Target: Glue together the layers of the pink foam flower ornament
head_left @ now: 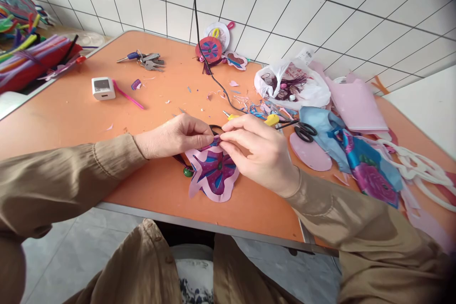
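Note:
Near the front of the orange table, a flower-shaped fabric piece [216,171], purple and blue with a pink scalloped border, hangs from my fingers. My left hand [176,135] is closed, thumb and forefinger pinching its upper edge. On the same edge, close beside, the fingertips of my right hand [258,152] pinch too. A dark cord with a green bead [187,171] shows at the piece's left side. Behind my fingers is part of a black loop [215,128], mostly hidden. A yellow-handled tool [272,119] with a metal tip lies just beyond my right hand.
Keys [151,61], a white charger plug [103,89] and a pink strip [128,94] lie at left. Finished-looking round ornaments [209,50] rest by the tiled wall. At right are a plastic bag [313,90] of tassels, black-handled scissors [305,131], fabric [372,166] and white cord [420,161].

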{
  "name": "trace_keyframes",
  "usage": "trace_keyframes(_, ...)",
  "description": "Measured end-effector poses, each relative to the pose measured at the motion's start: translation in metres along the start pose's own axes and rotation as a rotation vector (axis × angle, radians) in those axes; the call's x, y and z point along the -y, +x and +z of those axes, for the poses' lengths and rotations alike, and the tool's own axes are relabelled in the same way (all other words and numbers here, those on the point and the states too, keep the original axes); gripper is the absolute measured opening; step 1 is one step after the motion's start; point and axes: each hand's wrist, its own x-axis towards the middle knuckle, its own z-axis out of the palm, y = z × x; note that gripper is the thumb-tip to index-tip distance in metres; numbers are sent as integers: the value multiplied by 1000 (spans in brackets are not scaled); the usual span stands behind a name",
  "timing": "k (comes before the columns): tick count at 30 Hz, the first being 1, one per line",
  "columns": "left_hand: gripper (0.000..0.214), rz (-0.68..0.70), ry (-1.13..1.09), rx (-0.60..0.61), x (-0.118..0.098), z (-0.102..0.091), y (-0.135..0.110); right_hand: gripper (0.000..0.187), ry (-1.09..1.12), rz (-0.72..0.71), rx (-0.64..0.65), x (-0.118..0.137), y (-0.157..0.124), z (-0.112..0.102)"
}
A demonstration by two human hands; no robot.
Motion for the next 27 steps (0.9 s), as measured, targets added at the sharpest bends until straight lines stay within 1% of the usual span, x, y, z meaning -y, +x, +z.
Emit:
trace_keyframes(3,27,8,21,-6,-1,1,0,12,-35,-29,25,-1,0,1)
trace_keyframes(8,28,15,52,-19,-1,3,-1,16,-124,-111,29,0,2,2)
trace_keyframes(14,25,25,73,19,4,6,-2,23,-249,-189,106,3,1,2)
trace_keyframes(19,26,26,107,47,0,10,-2,26,-232,-211,174,3,3,1)
trace_keyframes(23,33,42,120,22,-7,13,-3,30,-198,-236,212,3,4,0)
trace_keyframes(27,36,47,123,-1,-10,17,-6,29,-140,-239,213,4,4,1)
